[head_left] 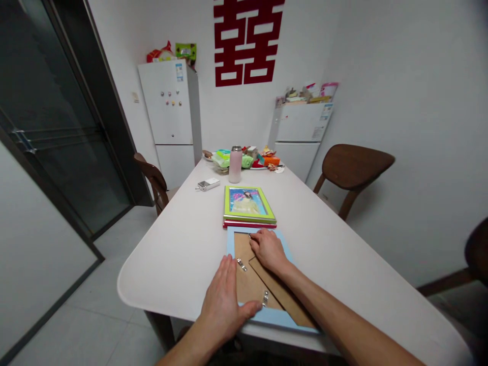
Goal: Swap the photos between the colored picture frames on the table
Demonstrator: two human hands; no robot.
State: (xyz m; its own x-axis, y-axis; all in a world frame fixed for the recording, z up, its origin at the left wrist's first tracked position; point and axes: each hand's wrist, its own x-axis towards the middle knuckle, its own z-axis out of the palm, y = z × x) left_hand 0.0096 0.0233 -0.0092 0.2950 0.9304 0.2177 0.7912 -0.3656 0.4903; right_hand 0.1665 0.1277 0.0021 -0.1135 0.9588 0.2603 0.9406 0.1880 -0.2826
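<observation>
A light blue picture frame [284,319] lies face down at the near edge of the white table [183,244], its brown backing board [247,284] and fold-out stand facing up. My left hand [223,300] rests flat on the frame's left edge, fingers stretched out, thumb on the backing. My right hand [269,249] lies on the upper part of the backing, fingertips curled at a small metal clip near the top edge. Just beyond lies a stack of frames, a green frame [248,203] with a picture on top of a red one [249,223].
Further back on the table are a pink bottle [235,164], a small silver device [208,184] and a pile of snacks and packets [247,158]. Brown chairs [353,168] stand at both sides. Two white fridges [171,112] stand against the far wall.
</observation>
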